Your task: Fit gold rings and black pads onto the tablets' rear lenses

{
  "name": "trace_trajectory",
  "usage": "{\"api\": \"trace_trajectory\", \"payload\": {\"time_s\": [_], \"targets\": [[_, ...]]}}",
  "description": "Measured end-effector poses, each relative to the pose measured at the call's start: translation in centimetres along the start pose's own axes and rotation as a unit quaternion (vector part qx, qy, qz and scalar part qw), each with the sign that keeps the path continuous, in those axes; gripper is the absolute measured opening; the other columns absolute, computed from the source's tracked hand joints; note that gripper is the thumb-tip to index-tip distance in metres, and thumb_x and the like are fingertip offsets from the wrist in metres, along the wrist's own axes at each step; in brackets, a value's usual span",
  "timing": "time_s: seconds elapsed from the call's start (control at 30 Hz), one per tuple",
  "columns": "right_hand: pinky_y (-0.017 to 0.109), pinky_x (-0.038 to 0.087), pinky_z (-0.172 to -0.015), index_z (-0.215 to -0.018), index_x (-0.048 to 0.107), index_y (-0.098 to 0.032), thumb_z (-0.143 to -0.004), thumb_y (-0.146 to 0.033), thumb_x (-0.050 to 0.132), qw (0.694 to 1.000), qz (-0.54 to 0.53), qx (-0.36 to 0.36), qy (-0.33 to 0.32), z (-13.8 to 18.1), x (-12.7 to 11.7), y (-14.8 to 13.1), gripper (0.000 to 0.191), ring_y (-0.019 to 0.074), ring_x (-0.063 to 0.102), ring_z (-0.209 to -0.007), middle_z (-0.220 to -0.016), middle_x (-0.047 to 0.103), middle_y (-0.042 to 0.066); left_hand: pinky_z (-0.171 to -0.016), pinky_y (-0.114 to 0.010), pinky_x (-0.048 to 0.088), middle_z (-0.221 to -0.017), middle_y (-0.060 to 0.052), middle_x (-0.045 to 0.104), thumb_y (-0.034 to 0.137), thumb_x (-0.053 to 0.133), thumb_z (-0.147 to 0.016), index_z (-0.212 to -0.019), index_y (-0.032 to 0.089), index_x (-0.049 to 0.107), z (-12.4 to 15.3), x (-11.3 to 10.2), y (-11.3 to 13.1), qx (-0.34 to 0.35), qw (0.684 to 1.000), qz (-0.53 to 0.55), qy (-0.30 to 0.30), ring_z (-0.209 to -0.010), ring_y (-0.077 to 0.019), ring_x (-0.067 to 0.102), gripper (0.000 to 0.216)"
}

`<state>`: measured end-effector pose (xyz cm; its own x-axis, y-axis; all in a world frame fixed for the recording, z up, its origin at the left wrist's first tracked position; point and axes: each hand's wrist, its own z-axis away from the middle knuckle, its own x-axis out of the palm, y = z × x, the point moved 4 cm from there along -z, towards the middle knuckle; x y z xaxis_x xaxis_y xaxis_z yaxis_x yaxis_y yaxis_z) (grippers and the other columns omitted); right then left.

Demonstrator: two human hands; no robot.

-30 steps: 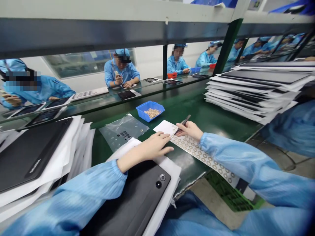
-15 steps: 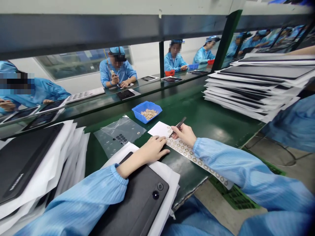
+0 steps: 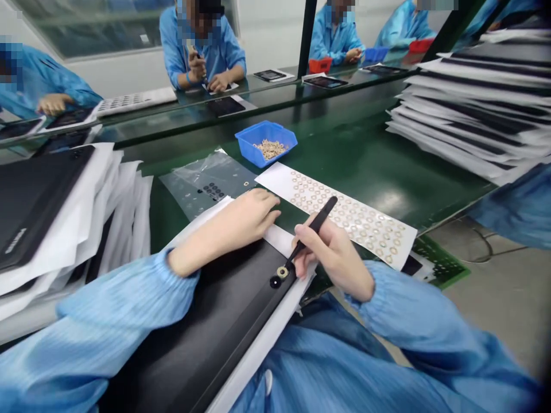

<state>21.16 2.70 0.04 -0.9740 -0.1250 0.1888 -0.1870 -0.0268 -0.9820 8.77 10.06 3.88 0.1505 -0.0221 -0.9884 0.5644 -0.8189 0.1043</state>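
Observation:
A black tablet back cover (image 3: 215,327) lies on white foam sheet in front of me, with two round camera holes near its far corner. My right hand (image 3: 333,255) grips black tweezers (image 3: 312,229), whose tips hold a small ring sticker (image 3: 283,271) over one hole. My left hand (image 3: 239,221) rests with curled fingers on the far edge of the cover, pressing it down. Just beyond my hands, on the green belt, lies a white sheet of ring stickers (image 3: 344,215).
A blue tray (image 3: 266,142) of small rings stands on the belt beyond a clear plastic bag (image 3: 206,183). Stacks of black covers with white sheets sit at left (image 3: 47,206) and right (image 3: 473,97). Several people in blue coats work across the line.
My right hand has brought the tweezers from the sticker sheet back to the cover's camera hole, carrying a ring. The view has tilted down and closer.

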Motion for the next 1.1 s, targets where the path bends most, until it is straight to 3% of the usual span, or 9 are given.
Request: {"api": "trace_trajectory", "payload": {"time_s": [0.13,0.27,0.43,0.87,1.1], "targets": [[0.014,0.036,-0.025,-0.077,0.041,-0.02,-0.085,-0.045,0.054,0.991,-0.077,-0.052,0.094,0.8,0.1,2.8,0.029,0.0075,0.051,-0.032,-0.055,0.056,-0.006,-0.095,-0.028,0.044,-0.112,-0.006,0.058,0.022,0.038,-0.094,-0.113,0.015,0.053,6.5,-1.2,2.8,-0.007,0.995,0.097,0.02,-0.107,-0.0155,0.052,0.025],[0.013,0.035,-0.024,-0.078,0.04,-0.021,-0.087,-0.04,0.053,0.985,-0.093,-0.07,0.13,1.2,-0.2,3.4,0.026,0.0055,0.048,-0.032,-0.059,0.055,-0.006,-0.101,-0.035,0.042,-0.116,-0.008,0.057,0.017,0.041,-0.092,-0.113,0.016,0.056,9.5,-0.3,5.2,0.073,0.994,0.073,0.022,-0.12,-0.0213,0.044,0.025],[0.015,0.039,-0.026,-0.08,0.04,-0.021,-0.089,-0.037,0.051,0.987,-0.086,-0.064,0.123,1.5,-0.1,3.1,0.022,0.0053,0.047,-0.033,-0.061,0.056,-0.006,-0.104,-0.047,0.037,-0.116,-0.009,0.057,0.016,0.041,-0.091,-0.119,0.018,0.053,9.4,0.7,5.6,0.111,0.993,0.044,0.019,-0.121,-0.0255,0.042,0.031],[0.018,0.038,-0.028,-0.08,0.041,-0.023,-0.09,-0.034,0.049,0.989,-0.063,-0.054,0.118,1.8,-0.2,3.4,0.018,0.008,0.046,-0.03,-0.048,0.051,-0.008,-0.109,-0.044,0.031,-0.114,-0.008,0.057,0.013,0.042,-0.09,-0.122,0.018,0.052,9.1,0.8,5.5,0.095,0.993,0.066,0.007,-0.123,-0.0231,0.04,0.033],[0.018,0.039,-0.028,-0.08,0.04,-0.022,-0.09,-0.035,0.05,0.989,-0.069,-0.05,0.12,1.7,-0.3,3.2,0.019,0.0064,0.047,-0.031,-0.06,0.057,-0.006,-0.108,-0.045,0.032,-0.113,-0.007,0.057,0.013,0.043,-0.09,-0.122,0.018,0.053,9.2,0.8,5.5,0.091,0.993,0.071,0.013,-0.121,-0.0239,0.042,0.034]]}}
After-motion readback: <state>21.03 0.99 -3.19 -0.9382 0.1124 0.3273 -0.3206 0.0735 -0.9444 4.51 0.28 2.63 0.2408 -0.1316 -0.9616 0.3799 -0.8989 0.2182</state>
